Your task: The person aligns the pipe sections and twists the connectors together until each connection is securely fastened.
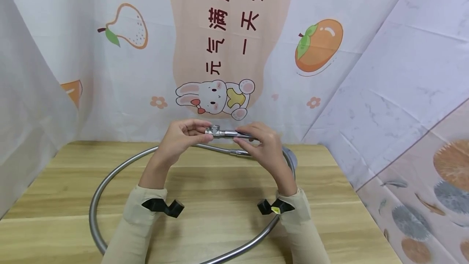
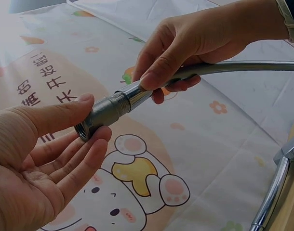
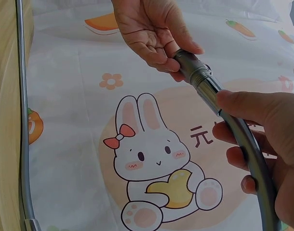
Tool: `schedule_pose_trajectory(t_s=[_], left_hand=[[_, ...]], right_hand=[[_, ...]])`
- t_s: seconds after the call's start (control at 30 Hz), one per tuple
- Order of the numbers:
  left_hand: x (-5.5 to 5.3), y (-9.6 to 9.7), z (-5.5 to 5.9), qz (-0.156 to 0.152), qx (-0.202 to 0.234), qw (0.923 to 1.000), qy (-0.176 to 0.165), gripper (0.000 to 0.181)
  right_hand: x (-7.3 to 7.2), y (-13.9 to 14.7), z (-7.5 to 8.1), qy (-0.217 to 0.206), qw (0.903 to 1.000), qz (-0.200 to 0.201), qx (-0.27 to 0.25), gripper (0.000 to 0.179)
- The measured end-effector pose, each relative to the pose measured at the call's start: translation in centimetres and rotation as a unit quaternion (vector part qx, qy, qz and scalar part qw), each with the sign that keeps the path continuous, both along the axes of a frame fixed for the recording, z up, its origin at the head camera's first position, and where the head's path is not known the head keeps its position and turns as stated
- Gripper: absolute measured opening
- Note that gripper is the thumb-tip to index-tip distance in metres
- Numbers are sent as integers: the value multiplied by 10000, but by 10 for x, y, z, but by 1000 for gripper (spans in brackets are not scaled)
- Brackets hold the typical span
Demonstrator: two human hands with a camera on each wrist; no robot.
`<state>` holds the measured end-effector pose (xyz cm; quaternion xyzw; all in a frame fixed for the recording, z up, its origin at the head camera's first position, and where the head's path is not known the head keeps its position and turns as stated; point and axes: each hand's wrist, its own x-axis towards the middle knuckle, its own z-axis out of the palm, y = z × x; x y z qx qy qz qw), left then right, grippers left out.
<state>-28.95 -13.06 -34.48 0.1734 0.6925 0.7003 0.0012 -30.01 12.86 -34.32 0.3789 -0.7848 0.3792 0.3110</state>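
Above the back of the table, my left hand (image 1: 176,137) pinches a small chrome pipe fitting (image 1: 215,130) between thumb and fingers. The fitting has a side stub and, in the left wrist view, an open round end. My right hand (image 1: 261,141) grips the end of a flexible metal hose (image 3: 257,168), its thumb on the smooth chrome nut (image 2: 139,94). Fitting and nut meet end to end in one line, with some thread (image 2: 122,102) showing between them. How far the nut is screwed on cannot be told.
The hose's long loop (image 1: 96,199) lies over the wooden table (image 1: 212,199) and runs under both forearms. Its other chrome end (image 1: 239,152) lies at the back, near a grey rounded piece (image 1: 292,160) partly hidden by my right hand. A printed curtain (image 1: 146,72) hangs behind.
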Motion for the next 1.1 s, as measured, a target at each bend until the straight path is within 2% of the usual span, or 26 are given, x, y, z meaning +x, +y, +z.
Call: schedule_pose_trajectory(t_s=[0.27,0.5,0.73,1.1], left_hand=[[1,-1,-3,141,-56,9999,74,38],[0,0,-4,166,-48,9998,50,38],[0,0,-5,140,34,9996,246,31],[-2,1,-3,325,-154,9988,329,32]], right_hand=[[-1,-1,0,-54,9999,102,57,33],[1,0,-2,-180,9998,82,58,25],[3,1,-2,-167,9998,2,94,22],[0,2,0,-212,9997,-35,135,22]])
